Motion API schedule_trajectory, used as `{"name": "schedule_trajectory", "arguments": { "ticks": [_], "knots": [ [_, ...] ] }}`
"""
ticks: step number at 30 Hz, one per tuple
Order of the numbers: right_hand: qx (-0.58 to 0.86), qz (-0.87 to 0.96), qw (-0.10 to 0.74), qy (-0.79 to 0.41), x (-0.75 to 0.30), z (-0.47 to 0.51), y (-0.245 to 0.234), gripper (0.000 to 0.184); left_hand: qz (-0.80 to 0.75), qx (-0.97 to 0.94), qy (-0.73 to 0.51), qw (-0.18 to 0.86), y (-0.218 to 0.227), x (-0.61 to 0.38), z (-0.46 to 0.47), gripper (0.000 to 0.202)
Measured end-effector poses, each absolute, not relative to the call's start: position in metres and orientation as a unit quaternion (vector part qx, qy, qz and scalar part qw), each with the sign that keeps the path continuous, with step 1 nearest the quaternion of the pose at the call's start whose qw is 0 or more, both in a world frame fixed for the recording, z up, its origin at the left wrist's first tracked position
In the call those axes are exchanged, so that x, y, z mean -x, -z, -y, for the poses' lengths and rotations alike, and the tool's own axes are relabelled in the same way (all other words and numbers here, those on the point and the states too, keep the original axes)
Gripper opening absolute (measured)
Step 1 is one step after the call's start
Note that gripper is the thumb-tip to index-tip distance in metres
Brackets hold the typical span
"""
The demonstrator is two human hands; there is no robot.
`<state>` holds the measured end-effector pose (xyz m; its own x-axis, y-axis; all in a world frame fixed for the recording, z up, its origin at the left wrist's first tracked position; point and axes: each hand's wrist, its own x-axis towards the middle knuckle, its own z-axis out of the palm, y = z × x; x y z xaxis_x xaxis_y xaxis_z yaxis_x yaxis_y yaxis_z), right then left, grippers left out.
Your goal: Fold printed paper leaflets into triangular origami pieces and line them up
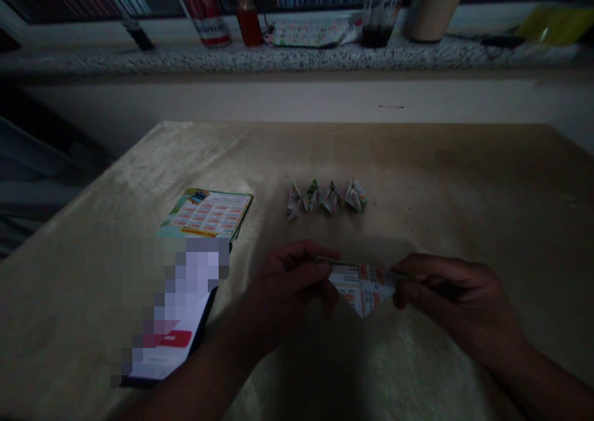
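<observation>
The left hand [297, 278] pinches one upper corner of the folded sheet [364, 288] between thumb and fingers, and the right hand [445, 291] pinches the opposite corner, so the grip is narrow at both ends. The printed paper hangs between them in front of the person, its point turned down toward the near edge, a fold line running down its middle.

Handled well, this step probably calls for an even, light pull: both corners level, the layers lined up along the top edge, each crease pressed firmly before the next. Too hard a tug could tear or skew it.

Beyond the hands, four small folded pieces [331, 199] stand in a row on the bench [464, 192]. To the left lies a stack of printed cards [206, 213], with a phone [169, 340], partly pixelated, nearer the person.
</observation>
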<state>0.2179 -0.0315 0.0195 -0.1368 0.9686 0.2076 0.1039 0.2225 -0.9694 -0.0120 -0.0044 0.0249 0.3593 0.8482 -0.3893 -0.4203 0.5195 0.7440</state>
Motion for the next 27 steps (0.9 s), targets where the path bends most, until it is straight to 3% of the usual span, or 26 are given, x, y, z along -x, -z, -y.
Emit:
{"name": "schedule_trajectory", "arguments": {
  "ticks": [8, 12, 17, 25, 27],
  "knots": [
    [0.460, 0.646, 0.500, -0.348, -0.217, 0.031, -0.027, 0.007, -0.369, -0.319, -0.415, 0.768, -0.021, 0.008, 0.007, 0.025],
    [0.474, 0.630, 0.504, -0.353, -0.216, 0.035, -0.020, 0.010, -0.439, -0.412, -0.450, 0.660, -0.025, 0.006, 0.010, 0.017],
    [0.492, 0.622, 0.501, -0.346, -0.215, 0.039, -0.014, 0.008, -0.528, -0.465, -0.461, 0.541, -0.035, 0.002, 0.015, 0.025],
    [0.521, 0.607, 0.500, -0.332, -0.217, 0.038, -0.016, 0.010, -0.514, -0.527, -0.432, 0.521, -0.027, 0.008, 0.019, 0.004],
    [0.515, 0.612, 0.496, -0.338, -0.217, 0.037, -0.017, 0.010, -0.508, -0.544, -0.412, 0.525, -0.025, 0.010, 0.018, 0.011]
  ]
}}
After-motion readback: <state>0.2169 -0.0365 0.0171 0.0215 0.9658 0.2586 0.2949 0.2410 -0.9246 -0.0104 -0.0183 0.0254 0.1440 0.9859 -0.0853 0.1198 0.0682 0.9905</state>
